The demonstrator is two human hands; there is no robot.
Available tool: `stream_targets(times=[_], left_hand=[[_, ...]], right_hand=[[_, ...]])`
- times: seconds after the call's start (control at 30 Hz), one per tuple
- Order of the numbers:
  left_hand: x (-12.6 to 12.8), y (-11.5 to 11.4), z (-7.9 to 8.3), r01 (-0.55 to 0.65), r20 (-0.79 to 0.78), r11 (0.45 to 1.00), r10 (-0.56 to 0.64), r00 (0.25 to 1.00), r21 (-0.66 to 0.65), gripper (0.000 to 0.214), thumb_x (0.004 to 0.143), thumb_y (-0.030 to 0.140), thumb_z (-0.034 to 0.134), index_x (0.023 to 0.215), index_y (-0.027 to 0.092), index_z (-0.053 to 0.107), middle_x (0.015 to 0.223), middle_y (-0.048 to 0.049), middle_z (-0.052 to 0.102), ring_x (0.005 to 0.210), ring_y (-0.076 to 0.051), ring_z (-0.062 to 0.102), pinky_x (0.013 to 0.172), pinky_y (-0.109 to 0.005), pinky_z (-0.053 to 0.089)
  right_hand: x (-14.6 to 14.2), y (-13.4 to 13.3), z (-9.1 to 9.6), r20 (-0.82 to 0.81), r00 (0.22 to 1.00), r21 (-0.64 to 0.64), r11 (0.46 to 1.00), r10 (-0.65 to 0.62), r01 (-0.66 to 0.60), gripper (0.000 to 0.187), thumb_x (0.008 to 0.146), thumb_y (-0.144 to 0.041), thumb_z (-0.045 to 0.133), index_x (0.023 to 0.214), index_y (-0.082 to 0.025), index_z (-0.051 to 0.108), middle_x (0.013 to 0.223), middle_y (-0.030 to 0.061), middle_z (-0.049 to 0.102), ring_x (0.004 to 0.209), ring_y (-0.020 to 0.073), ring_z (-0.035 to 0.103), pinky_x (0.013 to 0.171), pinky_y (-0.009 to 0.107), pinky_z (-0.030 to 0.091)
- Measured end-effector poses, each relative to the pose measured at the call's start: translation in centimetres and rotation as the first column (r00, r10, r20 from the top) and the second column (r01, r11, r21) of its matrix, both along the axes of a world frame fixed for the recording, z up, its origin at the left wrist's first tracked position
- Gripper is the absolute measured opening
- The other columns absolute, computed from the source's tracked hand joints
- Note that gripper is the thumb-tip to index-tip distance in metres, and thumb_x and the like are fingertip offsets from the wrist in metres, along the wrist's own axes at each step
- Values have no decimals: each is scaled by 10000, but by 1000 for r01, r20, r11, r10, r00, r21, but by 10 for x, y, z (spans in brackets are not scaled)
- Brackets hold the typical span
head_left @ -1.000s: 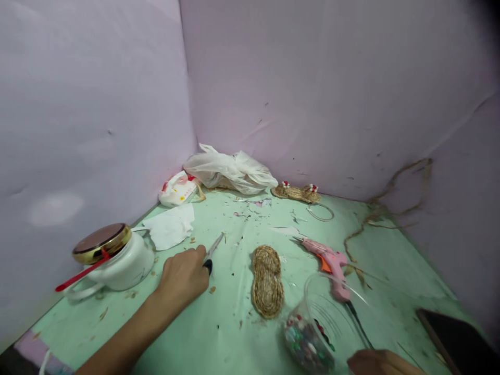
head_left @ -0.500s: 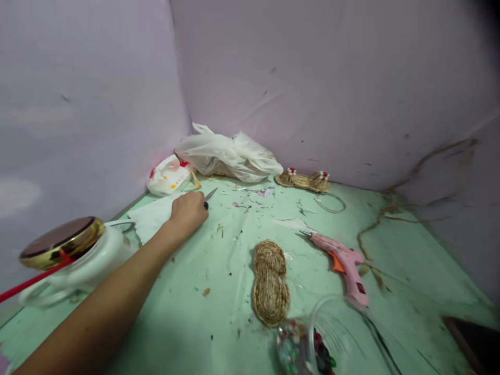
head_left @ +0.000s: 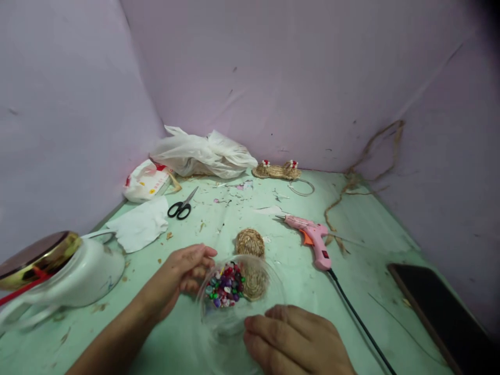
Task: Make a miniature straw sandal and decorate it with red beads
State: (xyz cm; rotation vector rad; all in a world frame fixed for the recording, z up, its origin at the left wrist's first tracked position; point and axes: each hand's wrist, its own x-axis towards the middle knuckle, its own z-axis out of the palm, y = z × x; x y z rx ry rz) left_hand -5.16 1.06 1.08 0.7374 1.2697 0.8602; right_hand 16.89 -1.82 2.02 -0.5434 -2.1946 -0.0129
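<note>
My left hand (head_left: 183,273) curls round the left side of a clear plastic cup (head_left: 234,312) that lies tilted with coloured beads (head_left: 225,285) inside. My right hand (head_left: 292,338) rests on the cup's near right side, fingers bent over it. Just behind the cup lies a woven jute sole (head_left: 250,245), partly seen through the plastic. Black-handled scissors (head_left: 180,207) lie on the table further back left, apart from both hands.
A pink glue gun (head_left: 312,240) with a black cord lies to the right. A white jar with a gold lid (head_left: 58,271) stands at the left. White tissue (head_left: 138,226), plastic bags (head_left: 203,153), a finished jute sandal (head_left: 276,170), loose jute string (head_left: 351,182) and a dark tablet (head_left: 441,307) lie around.
My left hand has left the scissors at the back left and come back to the cup. The right hand has come into view on the cup, which now lies nearer me.
</note>
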Motion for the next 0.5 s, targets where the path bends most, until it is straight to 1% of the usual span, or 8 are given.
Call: stream_targets(times=[0.07,0.17,0.23,0.27,0.33,0.37,0.43,0.5], left_hand=[[3,-8,-4,45,120,994,-33,992,-99,426,765,516,545,947,137,611,730,-65,670,553,-161,584,436,-226,411],[3,-12,-6,197,325,954,-117,938,-224,524,757,551,485,1011,111,609,746,-106,683,539,-194,604,399,-244,415],[1,-13,-8,200,440,962,-102,892,-183,547,699,538,514,1031,113,603,793,-119,690,571,-210,621,421,-258,435],[0,-13,-9,137,473,982,-59,879,-133,535,669,522,529,1027,131,599,806,-108,691,583,-208,624,447,-266,449],[-2,-11,-10,-38,457,999,45,888,-24,485,647,501,517,998,173,586,804,-73,688,615,-195,623,516,-281,475],[-2,-10,-10,-104,417,994,87,905,18,462,655,495,496,990,187,575,817,-63,688,651,-196,628,560,-293,489],[-2,-6,-9,-145,302,987,117,946,72,438,682,472,448,1010,198,547,889,-64,689,765,-215,642,642,-319,507],[-1,-3,-7,-132,193,984,108,975,116,454,699,444,412,1060,191,523,1004,-78,677,906,-247,631,711,-349,511]], right_hand=[[-9,1,-4,-112,994,23,1000,10,-7,312,900,-81,408,737,-146,665,705,13,740,539,121,644,549,220,564],[-19,-1,0,-105,992,29,997,73,-71,312,890,-55,423,710,-151,659,699,10,729,557,115,638,624,220,569],[-22,-4,9,-103,992,12,997,76,-75,300,906,-91,429,733,-166,662,703,10,725,593,118,653,706,226,571],[-22,-7,15,-110,992,-14,998,53,-55,264,920,-145,436,799,-177,667,716,11,726,628,123,666,769,238,565],[-20,-12,24,-183,982,-83,996,-43,28,194,911,-276,491,991,-187,645,718,5,724,683,133,684,874,261,537],[-16,-13,27,-207,973,-105,991,-99,78,206,891,-276,527,1062,-217,624,773,6,732,746,147,691,881,267,537],[-7,-13,27,-209,963,-135,980,-173,146,272,843,-261,588,1111,-304,605,959,13,720,881,188,681,812,277,574],[4,-9,20,-162,969,-192,970,-184,152,323,820,-208,589,1117,-333,601,1117,32,661,906,201,673,748,287,593]])
